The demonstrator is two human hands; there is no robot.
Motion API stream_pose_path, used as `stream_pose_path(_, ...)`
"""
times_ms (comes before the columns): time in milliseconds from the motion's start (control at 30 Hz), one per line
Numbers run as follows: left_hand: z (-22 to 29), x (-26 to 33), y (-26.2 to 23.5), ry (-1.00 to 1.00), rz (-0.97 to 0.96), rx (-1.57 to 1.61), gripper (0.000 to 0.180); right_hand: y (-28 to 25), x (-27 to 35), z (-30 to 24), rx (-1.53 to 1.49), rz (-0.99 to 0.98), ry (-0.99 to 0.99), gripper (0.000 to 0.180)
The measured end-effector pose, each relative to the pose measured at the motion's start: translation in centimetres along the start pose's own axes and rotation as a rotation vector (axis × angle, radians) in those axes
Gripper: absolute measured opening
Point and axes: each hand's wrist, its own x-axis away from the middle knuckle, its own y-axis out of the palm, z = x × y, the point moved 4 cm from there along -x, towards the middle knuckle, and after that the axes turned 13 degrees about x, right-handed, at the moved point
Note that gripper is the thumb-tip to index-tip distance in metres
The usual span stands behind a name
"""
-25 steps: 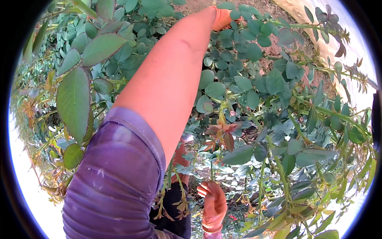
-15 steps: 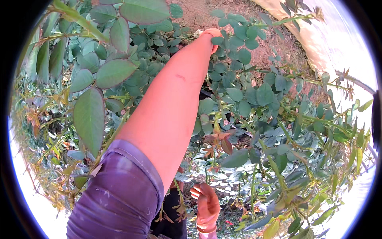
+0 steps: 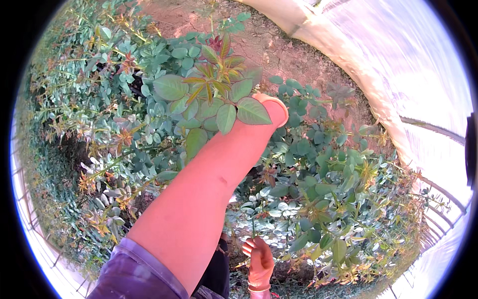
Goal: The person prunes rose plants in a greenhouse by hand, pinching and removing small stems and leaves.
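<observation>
My left arm, in a rolled purple sleeve (image 3: 139,271), reaches from the lower left up into a leafy bush. At its far end is an orange glove cuff (image 3: 282,110); the rest of my left hand is hidden beyond the wrist, so its fingers do not show. A leafy shoot (image 3: 214,94) with reddish young leaves and a dark red tip overlaps the forearm near the cuff. Low in the middle, my right hand (image 3: 260,263), in an orange glove, has its fingers curled together. A thin green stem (image 3: 254,226) rises from its fingertips, apparently pinched there.
Dense green bushes (image 3: 318,189) with reddish young shoots surround both arms. Beyond them lies cracked brown soil (image 3: 259,37). A pale sheet edge (image 3: 348,50) curves along the right, beside a bright translucent wall (image 3: 408,55) with dark bars. My dark trousers (image 3: 219,264) show between the arms.
The whole view has shifted and large leaves close by at the left have gone from it. My left wrist appears lower in the picture. My right hand stays nearly in place, fingers still curled.
</observation>
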Motion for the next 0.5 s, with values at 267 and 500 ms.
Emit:
stream_pose_path(267, 14.9, 6.3, -3.4, 0.783, 0.116, -0.044, 0.022, 1.2, 2.1, 2.0, -0.001, 0.03, 0.069, 0.037)
stream_pose_path(500, 16.3, -1.7, -0.4, 1.131, 0.003, -0.652, 0.043, 0.7, 2.6, 2.3, 0.158, -0.023, 0.023, 0.038)
